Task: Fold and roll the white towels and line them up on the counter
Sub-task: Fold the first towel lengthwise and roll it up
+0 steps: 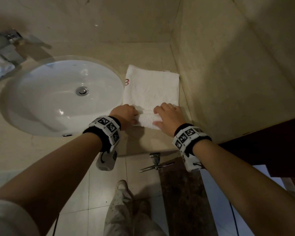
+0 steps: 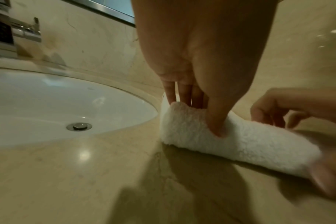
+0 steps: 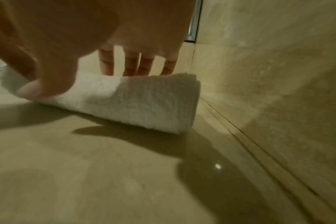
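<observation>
The white towel (image 1: pixel 151 89) lies flat on the counter (image 1: pixel 41 150) in the middle of the head view, between the sink (image 1: pixel 61 96) and the wall on the right of the frame. Its near end is already curled into a short, fat roll (image 2: pixel 230 136). The roll could come out crooked if one hand pushes faster than the other. It could also go loose and floppy if the fingers let go too soon. The left hand (image 1: pixel 124 113) has its fingers bent over the top of the roll and its thumb pressed into the front. The right hand (image 1: pixel 167 114) does the same at the other end, so both hands hug the roll snugly.
</observation>
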Action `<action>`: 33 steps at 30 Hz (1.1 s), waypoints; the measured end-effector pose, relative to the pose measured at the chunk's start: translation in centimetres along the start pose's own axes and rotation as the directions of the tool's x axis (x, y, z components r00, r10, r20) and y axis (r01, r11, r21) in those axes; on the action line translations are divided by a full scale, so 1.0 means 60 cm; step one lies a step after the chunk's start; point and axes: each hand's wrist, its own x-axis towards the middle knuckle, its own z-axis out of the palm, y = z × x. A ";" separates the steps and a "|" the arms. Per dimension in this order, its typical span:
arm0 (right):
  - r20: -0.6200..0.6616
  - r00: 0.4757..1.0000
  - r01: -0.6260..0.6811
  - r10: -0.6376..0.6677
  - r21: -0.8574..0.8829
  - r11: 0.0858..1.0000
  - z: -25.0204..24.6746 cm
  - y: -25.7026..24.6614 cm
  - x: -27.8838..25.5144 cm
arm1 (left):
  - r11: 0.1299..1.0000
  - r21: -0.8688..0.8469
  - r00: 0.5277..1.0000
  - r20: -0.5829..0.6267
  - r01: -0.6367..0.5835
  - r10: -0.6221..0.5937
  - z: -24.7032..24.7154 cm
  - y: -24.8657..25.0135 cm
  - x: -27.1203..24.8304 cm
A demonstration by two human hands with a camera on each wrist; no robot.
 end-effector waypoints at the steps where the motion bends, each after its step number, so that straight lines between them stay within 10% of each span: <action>1: 0.032 0.999 0.032 -0.031 -0.035 0.999 -0.001 -0.002 -0.006 | 1.000 0.002 1.000 0.017 0.009 -0.009 -0.005 0.000 0.001; 19: 0.280 0.960 -0.126 0.014 0.385 0.914 -0.018 0.034 0.019 | 0.907 -0.420 0.999 0.018 0.032 -0.028 -0.005 -0.016 0.000; 24: 0.378 0.926 -0.169 0.012 0.385 0.907 -0.022 0.033 0.046 | 0.970 -0.237 0.976 -0.218 -0.049 -0.004 0.000 -0.006 0.003; 33: 0.444 0.895 -0.192 0.053 0.276 0.942 -0.024 0.028 0.063 | 0.983 0.153 0.987 -0.101 -0.106 0.122 -0.002 -0.014 -0.009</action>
